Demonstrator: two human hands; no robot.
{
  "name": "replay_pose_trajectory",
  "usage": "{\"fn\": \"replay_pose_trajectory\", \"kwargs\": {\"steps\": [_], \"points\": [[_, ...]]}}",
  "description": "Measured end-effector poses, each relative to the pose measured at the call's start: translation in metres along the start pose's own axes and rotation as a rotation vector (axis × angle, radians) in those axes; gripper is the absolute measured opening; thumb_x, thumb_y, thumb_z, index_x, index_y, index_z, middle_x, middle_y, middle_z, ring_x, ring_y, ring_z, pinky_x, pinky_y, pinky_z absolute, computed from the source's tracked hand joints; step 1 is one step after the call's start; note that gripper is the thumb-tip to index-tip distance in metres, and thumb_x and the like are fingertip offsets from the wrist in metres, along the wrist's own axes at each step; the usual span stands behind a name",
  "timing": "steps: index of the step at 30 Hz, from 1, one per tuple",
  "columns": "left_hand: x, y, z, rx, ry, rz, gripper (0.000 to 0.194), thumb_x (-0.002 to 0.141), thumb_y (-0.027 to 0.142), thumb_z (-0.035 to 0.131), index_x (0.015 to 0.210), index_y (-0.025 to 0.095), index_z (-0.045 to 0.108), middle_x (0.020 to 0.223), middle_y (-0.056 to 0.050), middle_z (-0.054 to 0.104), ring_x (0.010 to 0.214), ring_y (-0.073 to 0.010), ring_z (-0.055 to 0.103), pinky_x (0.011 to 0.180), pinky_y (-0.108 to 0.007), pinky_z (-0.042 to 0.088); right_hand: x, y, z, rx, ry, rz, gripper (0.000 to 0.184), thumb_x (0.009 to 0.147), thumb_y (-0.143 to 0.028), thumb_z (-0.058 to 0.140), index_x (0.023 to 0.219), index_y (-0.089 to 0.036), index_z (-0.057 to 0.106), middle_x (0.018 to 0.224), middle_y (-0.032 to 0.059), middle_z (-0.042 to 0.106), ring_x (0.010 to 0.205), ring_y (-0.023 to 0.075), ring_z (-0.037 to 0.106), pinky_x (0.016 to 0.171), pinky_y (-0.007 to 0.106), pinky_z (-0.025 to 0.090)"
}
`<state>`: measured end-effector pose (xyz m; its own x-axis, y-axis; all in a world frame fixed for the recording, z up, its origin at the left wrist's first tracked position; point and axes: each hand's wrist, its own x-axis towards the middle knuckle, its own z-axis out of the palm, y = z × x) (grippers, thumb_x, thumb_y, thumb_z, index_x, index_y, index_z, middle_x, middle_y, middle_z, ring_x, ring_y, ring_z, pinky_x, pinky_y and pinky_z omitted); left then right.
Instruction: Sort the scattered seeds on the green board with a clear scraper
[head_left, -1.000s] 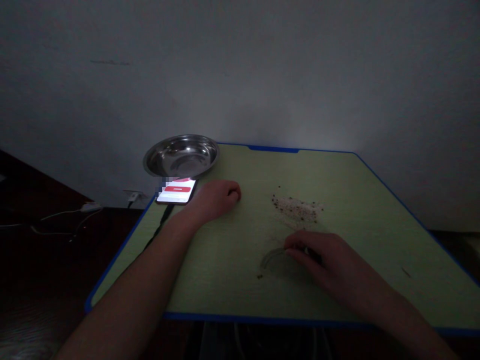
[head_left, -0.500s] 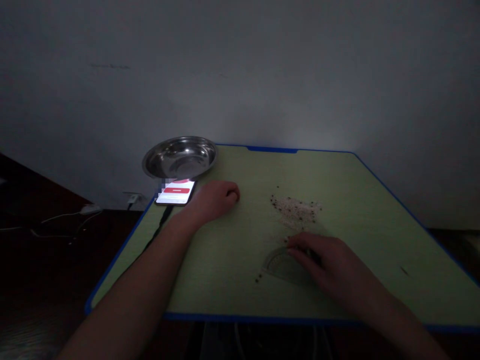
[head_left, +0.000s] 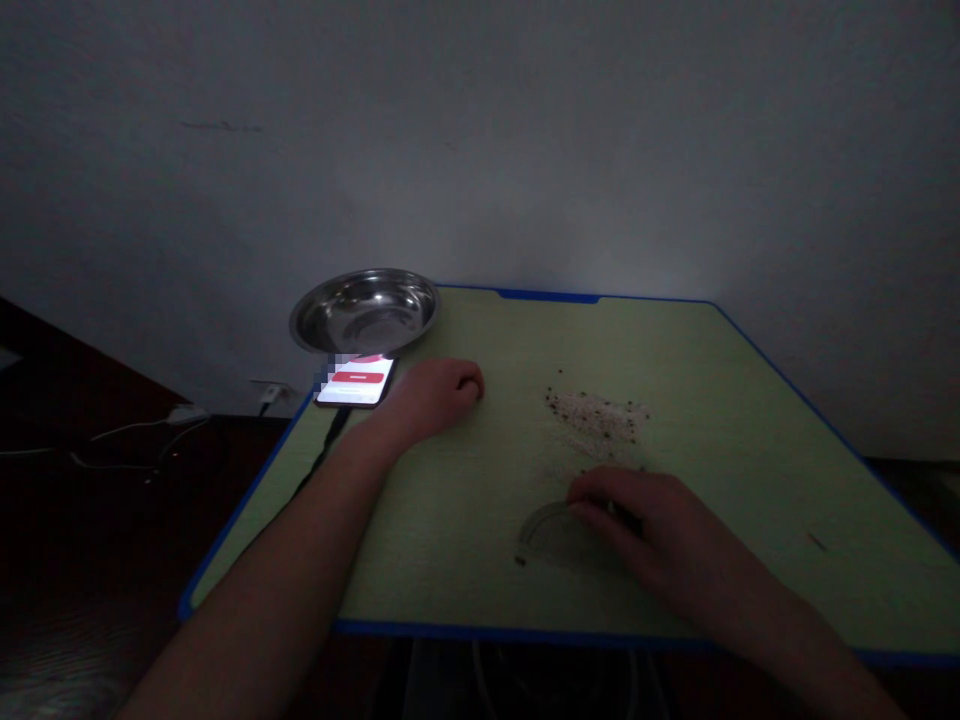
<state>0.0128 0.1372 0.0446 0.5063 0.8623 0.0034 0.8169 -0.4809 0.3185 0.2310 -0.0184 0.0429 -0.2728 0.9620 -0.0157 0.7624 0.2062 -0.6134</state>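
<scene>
My right hand (head_left: 626, 515) pinches a clear, curved protractor (head_left: 551, 525) by its upper edge, low over the near half of the table. Just beyond it lies a flat heap of pale grains mixed with dark beans (head_left: 596, 417). A small dark bit (head_left: 520, 562) rests by the protractor's left end. My left hand (head_left: 442, 395) lies on the table with its fingers curled in, apart from the heap. Whether anything is inside those fingers is hidden.
A steel bowl (head_left: 367, 312) stands at the table's back left corner. In front of it lies a lit phone (head_left: 356, 382) with a dark cable (head_left: 326, 445). The green table (head_left: 712, 380) has a blue rim. A wall rises behind.
The protractor tilts slightly and shifts a little left in my right hand. Two dark bits by its left end now look like one. My left hand stays put.
</scene>
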Motion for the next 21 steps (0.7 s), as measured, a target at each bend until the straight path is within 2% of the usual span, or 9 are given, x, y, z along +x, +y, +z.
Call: {"fn": "replay_pose_trajectory", "kwargs": {"steps": [4, 10, 15, 21], "points": [[0.000, 0.001, -0.001, -0.015, -0.004, -0.004, 0.032, 0.078, 0.025, 0.040, 0.086, 0.021, 0.071, 0.083, -0.004, 0.071, 0.072, -0.0175, 0.060, 0.065, -0.029, 0.041, 0.004, -0.003, 0.002, -0.023, -0.018, -0.017, 0.017, 0.092, -0.025, 0.047, 0.088, -0.024, 0.064, 0.081, -0.0014, 0.069, 0.074, 0.0156, 0.063, 0.068, 0.029, 0.044], [0.000, 0.000, 0.000, -0.009, -0.002, 0.004, 0.033, 0.078, 0.026, 0.040, 0.085, 0.021, 0.071, 0.080, -0.004, 0.070, 0.070, -0.0169, 0.059, 0.064, -0.029, 0.040, -0.005, 0.004, -0.005, -0.024, 0.015, 0.036, 0.018, 0.092, -0.029, 0.047, 0.091, -0.025, 0.065, 0.086, -0.0005, 0.071, 0.078, 0.0168, 0.064, 0.071, 0.031, 0.046], [0.001, 0.001, 0.000, -0.012, -0.009, -0.008, 0.032, 0.078, 0.025, 0.039, 0.084, 0.021, 0.071, 0.079, -0.004, 0.069, 0.070, -0.0169, 0.059, 0.063, -0.028, 0.039, -0.008, 0.004, -0.001, 0.007, -0.040, 0.026, 0.018, 0.093, -0.029, 0.047, 0.089, -0.027, 0.064, 0.085, -0.0018, 0.070, 0.078, 0.0155, 0.064, 0.071, 0.030, 0.047], [0.000, 0.001, 0.000, -0.022, 0.002, -0.007, 0.031, 0.078, 0.025, 0.040, 0.084, 0.021, 0.071, 0.079, -0.003, 0.070, 0.070, -0.0168, 0.059, 0.063, -0.029, 0.039, -0.002, 0.005, 0.004, -0.017, 0.007, 0.036, 0.018, 0.092, -0.027, 0.047, 0.091, -0.025, 0.064, 0.085, -0.0004, 0.070, 0.078, 0.0168, 0.065, 0.072, 0.032, 0.047]]}}
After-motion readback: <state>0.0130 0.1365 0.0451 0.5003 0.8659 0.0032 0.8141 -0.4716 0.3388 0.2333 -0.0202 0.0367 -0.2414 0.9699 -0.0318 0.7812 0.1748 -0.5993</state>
